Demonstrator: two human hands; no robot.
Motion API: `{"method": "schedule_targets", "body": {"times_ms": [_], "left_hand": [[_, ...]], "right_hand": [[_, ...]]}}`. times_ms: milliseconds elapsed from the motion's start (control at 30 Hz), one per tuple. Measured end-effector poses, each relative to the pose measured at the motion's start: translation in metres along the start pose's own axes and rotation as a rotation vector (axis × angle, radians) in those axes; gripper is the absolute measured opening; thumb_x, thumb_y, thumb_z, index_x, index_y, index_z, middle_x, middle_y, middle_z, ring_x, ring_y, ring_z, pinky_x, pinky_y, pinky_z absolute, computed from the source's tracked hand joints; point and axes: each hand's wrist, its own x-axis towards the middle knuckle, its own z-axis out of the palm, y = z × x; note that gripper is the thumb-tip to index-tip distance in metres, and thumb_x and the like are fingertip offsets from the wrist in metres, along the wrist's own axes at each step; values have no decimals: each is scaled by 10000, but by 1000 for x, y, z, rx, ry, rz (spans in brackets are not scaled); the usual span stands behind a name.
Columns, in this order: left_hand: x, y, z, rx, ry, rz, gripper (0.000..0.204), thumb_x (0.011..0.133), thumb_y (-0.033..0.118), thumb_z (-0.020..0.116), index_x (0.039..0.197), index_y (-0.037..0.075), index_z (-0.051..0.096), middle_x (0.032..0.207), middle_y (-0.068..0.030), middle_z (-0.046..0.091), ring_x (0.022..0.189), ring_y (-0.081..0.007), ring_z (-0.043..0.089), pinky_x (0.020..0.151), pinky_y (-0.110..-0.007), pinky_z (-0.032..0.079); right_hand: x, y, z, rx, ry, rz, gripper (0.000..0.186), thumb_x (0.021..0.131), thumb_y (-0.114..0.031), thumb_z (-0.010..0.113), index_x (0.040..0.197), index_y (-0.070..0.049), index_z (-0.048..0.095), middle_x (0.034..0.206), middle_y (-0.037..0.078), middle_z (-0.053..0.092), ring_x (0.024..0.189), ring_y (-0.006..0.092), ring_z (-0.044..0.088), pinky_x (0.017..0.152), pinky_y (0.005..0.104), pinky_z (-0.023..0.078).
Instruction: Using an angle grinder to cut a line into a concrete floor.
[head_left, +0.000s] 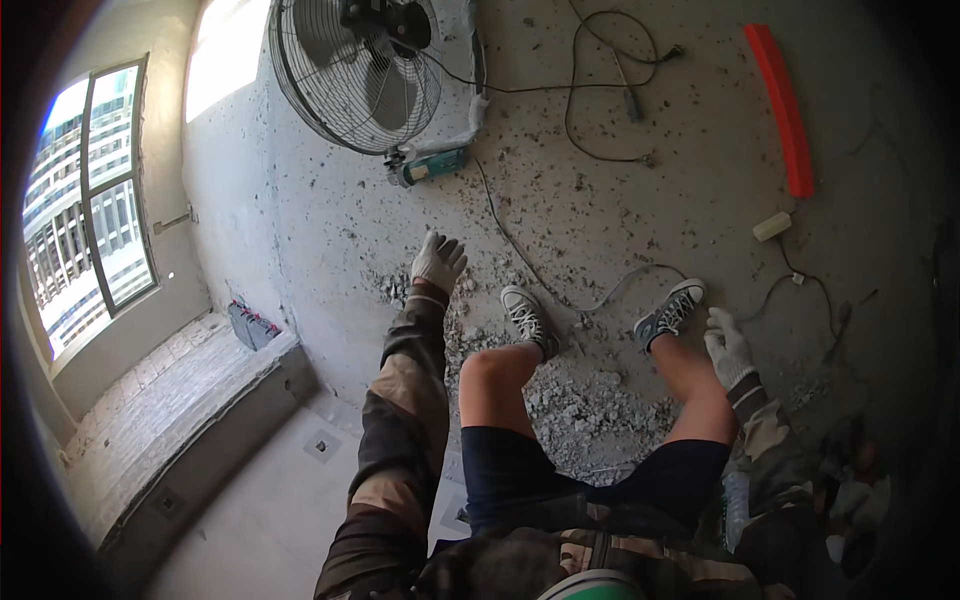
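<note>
My left hand (438,262), in a pale work glove, reaches forward over the floor with its fingers apart and nothing in it. Below it lie small chunks of rubble (395,288). The nearest tool is a teal, corded power tool (432,167), lying beyond that hand at the foot of the fan (355,70). On the right, my right hand (728,345), gloved the same way, hangs beside my right knee, fingers loosely stretched and holding nothing. A larger heap of broken grey rubble (590,410) spreads between my legs.
Black cables (575,100) loop across the gritty floor, and a grey cord (540,272) runs by my shoes. A long red strip (780,110) and a pale socket block (771,226) lie right. At left, a grey bag (252,326) rests on a ledge (170,400) under the window.
</note>
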Motion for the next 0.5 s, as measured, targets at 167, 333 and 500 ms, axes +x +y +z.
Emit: {"method": "schedule_targets", "body": {"times_ms": [167, 333, 500], "left_hand": [[132, 6, -1, -170, 47, 62, 681, 925, 462, 503, 1420, 61, 261, 1494, -139, 276, 1370, -321, 289, 1095, -461, 287], [247, 25, 9, -218, 20, 29, 913, 813, 541, 624, 1465, 111, 150, 1508, -145, 213, 1376, -338, 255, 1087, -478, 268], [328, 59, -6, -184, -57, -66, 591, 842, 557, 523, 1249, 130, 481, 1209, -56, 533, 1179, -231, 437, 966, -443, 380]], "right_hand": [[82, -3, -14, -63, 121, -99, 493, 869, -28, 503, 1353, -59, 413, 1144, 109, 533, 918, 149, 536, 846, 272, 461], [84, -7, -39, 162, 217, 124, 476, 869, -20, 482, 1341, -60, 430, 1153, 87, 519, 931, 129, 538, 831, 267, 464], [28, -3, -32, 158, 668, -58, 447, 878, -29, 499, 1322, -40, 449, 1142, 84, 539, 898, 127, 557, 796, 248, 467]]}}
